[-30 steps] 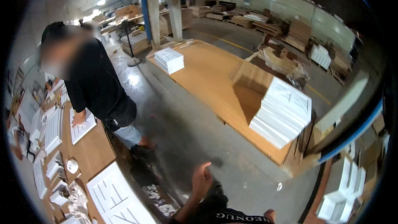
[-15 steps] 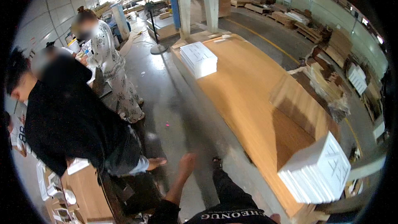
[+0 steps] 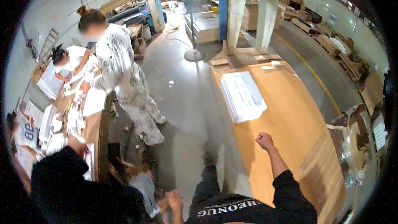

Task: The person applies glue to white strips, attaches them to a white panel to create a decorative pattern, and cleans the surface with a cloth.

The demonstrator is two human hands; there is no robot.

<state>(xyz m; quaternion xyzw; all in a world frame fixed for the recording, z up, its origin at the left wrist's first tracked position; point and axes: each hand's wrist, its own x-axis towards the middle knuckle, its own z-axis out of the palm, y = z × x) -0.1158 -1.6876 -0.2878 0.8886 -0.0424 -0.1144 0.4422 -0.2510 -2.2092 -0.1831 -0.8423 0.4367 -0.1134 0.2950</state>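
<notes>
My right hand (image 3: 264, 140) is curled into a loose fist with nothing visible in it, raised in front of the wood-coloured panel surface (image 3: 286, 120). The thing nearest to it is a stack of white boards (image 3: 243, 96) with dark markings on the top one, a little farther ahead. Low at my left side hangs my left hand (image 3: 175, 200), its fingers curled in and no object showing. It appears beside the bare leg of a co-worker in black (image 3: 83, 191).
At the left, people work along a bench (image 3: 93, 135) strewn with white pieces. A person in patterned white clothes (image 3: 124, 66) stands beside it. A stand with a round base (image 3: 195, 54) and a concrete pillar (image 3: 237, 16) rise ahead. Plastic-wrapped material (image 3: 352, 157) lies at the right.
I have moved forward along the panel surface, so the far board stack is closer and the near stack has left view. My right hand has risen into view; my left has dropped lower.
</notes>
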